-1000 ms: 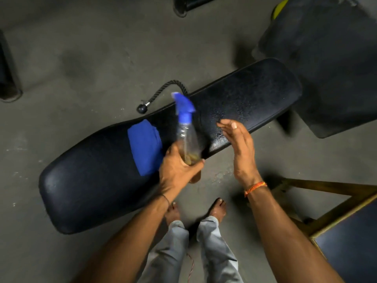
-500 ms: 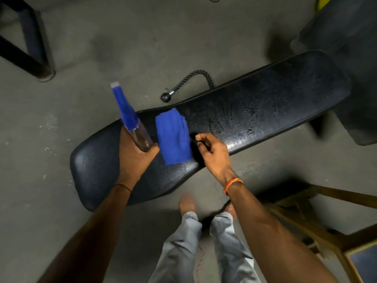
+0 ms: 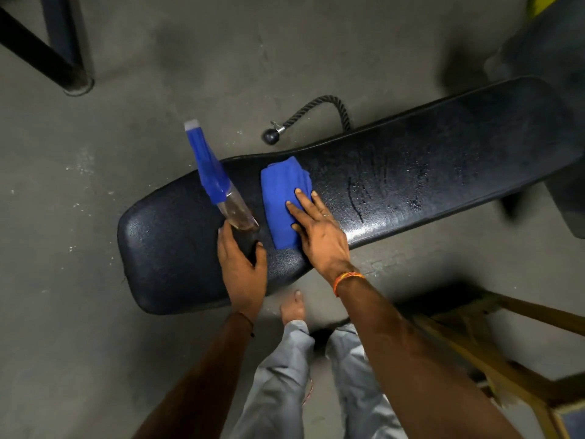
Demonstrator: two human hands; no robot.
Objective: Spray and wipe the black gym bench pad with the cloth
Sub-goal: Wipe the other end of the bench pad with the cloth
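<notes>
Far left: dark metal frame leg on the concrete floor. Black bench pad runs diagonally, low-left to upper-right. Left hand is wrapped round the base of the spray bottle, blue nozzle end tilted up-left, bottle over the pad's left half. Just right of it, folded blue cloth lies flat on the pad. Right hand is open, fingers spread, palm pressing the cloth's right side; no grasp, just flat contact. Orange thread band on that wrist. Right of the hand, pad surface shows wet droplets and streaks. Rope handle on the floor behind the pad. Wooden frame at lower right.
</notes>
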